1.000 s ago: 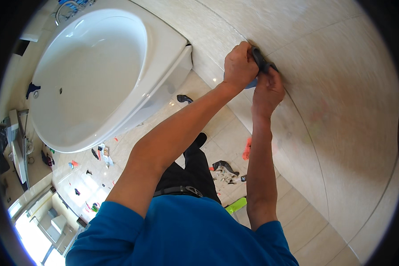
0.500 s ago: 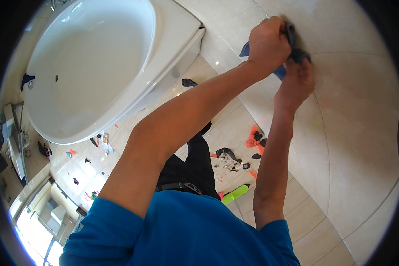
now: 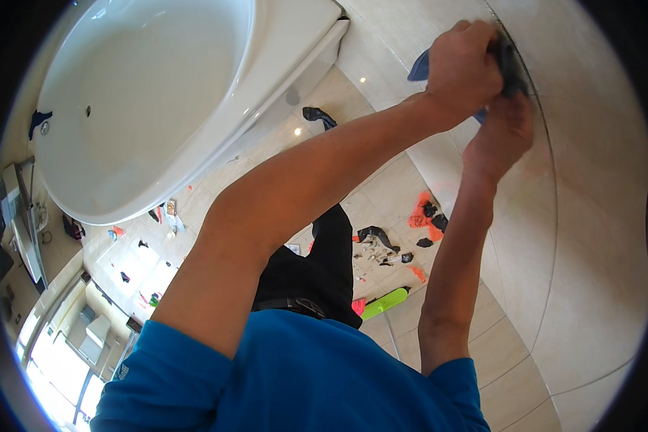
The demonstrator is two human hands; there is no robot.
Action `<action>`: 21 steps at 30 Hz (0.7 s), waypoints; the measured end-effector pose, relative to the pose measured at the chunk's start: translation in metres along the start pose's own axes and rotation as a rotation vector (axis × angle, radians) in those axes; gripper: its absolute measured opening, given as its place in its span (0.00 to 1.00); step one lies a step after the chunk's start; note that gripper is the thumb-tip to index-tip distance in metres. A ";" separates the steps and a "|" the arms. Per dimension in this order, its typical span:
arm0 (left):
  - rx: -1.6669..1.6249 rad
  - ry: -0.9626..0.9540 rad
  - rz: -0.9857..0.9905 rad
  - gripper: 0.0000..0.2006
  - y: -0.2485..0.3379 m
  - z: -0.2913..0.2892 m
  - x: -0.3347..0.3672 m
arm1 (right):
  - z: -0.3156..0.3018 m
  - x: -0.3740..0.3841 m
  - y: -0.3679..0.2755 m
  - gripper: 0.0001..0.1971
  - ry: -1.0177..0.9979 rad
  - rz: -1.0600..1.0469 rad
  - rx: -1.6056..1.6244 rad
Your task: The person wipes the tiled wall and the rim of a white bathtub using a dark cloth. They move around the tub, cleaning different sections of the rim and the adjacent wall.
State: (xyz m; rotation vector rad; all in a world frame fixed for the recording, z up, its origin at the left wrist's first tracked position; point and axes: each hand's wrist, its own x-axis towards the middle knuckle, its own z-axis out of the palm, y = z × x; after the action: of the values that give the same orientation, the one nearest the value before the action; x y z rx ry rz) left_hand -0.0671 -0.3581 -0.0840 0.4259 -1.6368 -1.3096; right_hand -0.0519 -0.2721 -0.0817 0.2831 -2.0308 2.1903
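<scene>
Well left of the grip, a glossy white bathtub [image 3: 158, 101] with a rounded basin; below the grip, a smooth lime-green flat tool [image 3: 384, 305] on beige floor tiles [image 3: 389, 183]. Left hand [image 3: 464, 68] clenched on a soft, bunched dark cloth [image 3: 510, 63], right hand [image 3: 502, 135] pinched on its lower end; rightward, a satin-smooth beige tiled wall [image 3: 601, 216], thin-jointed.

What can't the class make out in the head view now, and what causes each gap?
In the head view:
Dark item, full shape: partly covered by the left hand, and blurred.
Right hand, exact grip: blurred where it meets the dark item.
Bathtub, far end: cut off by the upper edge.
Black trouser leg, lower end: hidden behind the left forearm.
Small floor scraps: too small to identify.
</scene>
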 end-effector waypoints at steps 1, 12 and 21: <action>-0.051 0.084 0.057 0.05 0.004 0.003 0.008 | 0.004 0.001 -0.010 0.13 0.003 -0.016 -0.027; 0.043 0.010 -0.082 0.05 -0.016 -0.002 0.006 | 0.014 0.004 0.007 0.15 -0.024 -0.029 -0.037; -0.207 0.001 0.169 0.06 0.009 -0.017 0.028 | 0.028 0.010 -0.025 0.12 -0.031 -0.138 -0.083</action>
State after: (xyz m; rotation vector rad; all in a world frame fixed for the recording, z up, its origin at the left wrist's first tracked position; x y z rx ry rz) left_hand -0.0634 -0.3855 -0.0643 0.1595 -1.4839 -1.3327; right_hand -0.0542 -0.2981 -0.0531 0.4362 -2.0465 2.0273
